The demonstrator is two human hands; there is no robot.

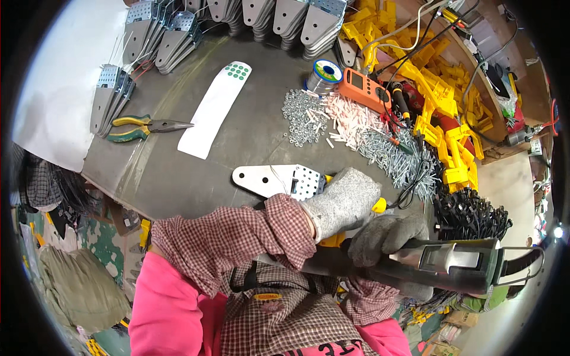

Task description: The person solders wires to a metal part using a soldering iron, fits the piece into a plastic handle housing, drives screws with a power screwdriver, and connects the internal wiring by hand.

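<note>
My left hand point(347, 202), in a grey glove, is closed around a yellow plastic part point(380, 206); bits of yellow show on several sides of the glove. Against it lies a pale tapered plate point(261, 179) with holes and a perforated metal end; whether the two are joined is hidden. My right hand point(389, 237), also gloved, grips a long black power tool point(457, 267) with a silver clip and a wire loop at its right end. The tool lies across my front, its left end beneath my left forearm.
Pliers point(151, 126) and a white strip with green dots point(214, 110) lie left on the grey table. Beyond are stacked plates point(258, 18). To the right are nuts point(303, 113), screws point(398, 160), a solder spool point(326, 72), an orange meter point(362, 89), and yellow parts point(439, 95).
</note>
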